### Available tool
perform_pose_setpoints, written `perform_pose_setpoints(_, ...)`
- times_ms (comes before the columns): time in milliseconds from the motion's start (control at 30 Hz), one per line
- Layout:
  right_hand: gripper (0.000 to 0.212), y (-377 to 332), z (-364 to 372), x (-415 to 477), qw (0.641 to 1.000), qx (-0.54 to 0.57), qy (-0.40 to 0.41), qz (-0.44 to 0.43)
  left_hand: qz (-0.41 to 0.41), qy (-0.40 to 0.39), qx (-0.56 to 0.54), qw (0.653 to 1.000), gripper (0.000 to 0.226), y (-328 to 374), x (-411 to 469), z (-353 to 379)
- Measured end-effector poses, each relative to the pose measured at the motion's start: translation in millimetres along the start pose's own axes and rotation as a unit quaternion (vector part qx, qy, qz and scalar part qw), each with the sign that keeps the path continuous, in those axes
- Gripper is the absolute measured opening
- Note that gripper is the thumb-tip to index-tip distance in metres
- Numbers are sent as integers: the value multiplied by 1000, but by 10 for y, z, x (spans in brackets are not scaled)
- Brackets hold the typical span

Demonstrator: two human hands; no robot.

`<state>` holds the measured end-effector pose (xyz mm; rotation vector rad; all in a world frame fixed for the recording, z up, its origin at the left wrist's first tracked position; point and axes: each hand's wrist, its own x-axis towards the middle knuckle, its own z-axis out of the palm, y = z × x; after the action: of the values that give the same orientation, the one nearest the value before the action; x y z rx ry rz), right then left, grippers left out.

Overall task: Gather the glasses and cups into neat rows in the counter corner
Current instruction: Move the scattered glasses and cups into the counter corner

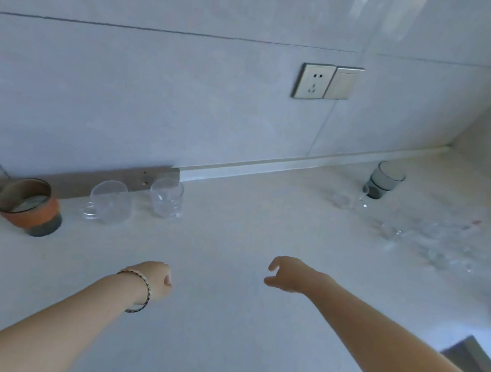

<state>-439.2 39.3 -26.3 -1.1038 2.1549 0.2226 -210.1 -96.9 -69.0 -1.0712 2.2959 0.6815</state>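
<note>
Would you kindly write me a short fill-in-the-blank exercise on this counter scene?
1. The bracelet sits on the ____ wrist.
2. The socket is mounted on the ____.
3. The sleeve on the cup is ____.
4. The left hand and right hand both hold ____.
Missing words: left; wall; orange; nothing.

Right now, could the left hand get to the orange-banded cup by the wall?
Probably yes: the left hand holds nothing, and only bare counter lies between it and the orange-banded cup.
</note>
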Motion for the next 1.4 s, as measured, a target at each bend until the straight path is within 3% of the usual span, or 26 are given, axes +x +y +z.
perform_pose_setpoints(100, 46, 826, -225, 44, 1000, 20, 13, 18, 17, 5, 18, 1000, 13, 762, 314, -19)
perform_pose_setpoints(233, 46, 1920, -503, 135, 998, 35, 12, 41, 25, 1, 23, 999, 33, 1815, 662, 38)
perform_pose_setpoints(367, 44, 2853, -792, 247, 997, 42, 20, 63, 40, -13, 16, 999, 27, 2696, 975, 73)
perform_pose_setpoints(567, 48, 3641, -1187, 574, 991, 55, 86, 87, 47, -48, 15, 998, 11, 3355, 1238, 149)
perform_pose_setpoints(733, 60, 3799, -1544, 983, 980, 49, 178, 80, 20, -42, 29, 998, 11, 3349, 1292, 125)
perform_pose_setpoints(933, 93, 3790, -1629, 1379, 994, -2, 104, 20, -42, -20, 25, 999, 27, 3014, 1309, 72)
perform_pose_setpoints(1100, 83, 3801, -1639, 1444, 996, 38, 66, 37, -82, -27, -2, 996, 26, 2772, 1203, 106)
perform_pose_setpoints(1267, 76, 3695, -1540, 1312, 993, 24, 103, 46, -90, -26, -24, 995, 7, 2498, 1077, 176)
perform_pose_setpoints(1400, 76, 3278, -1394, 1130, 994, 3, 99, 40, -86, -13, -39, 995, 13, 2159, 942, 218)
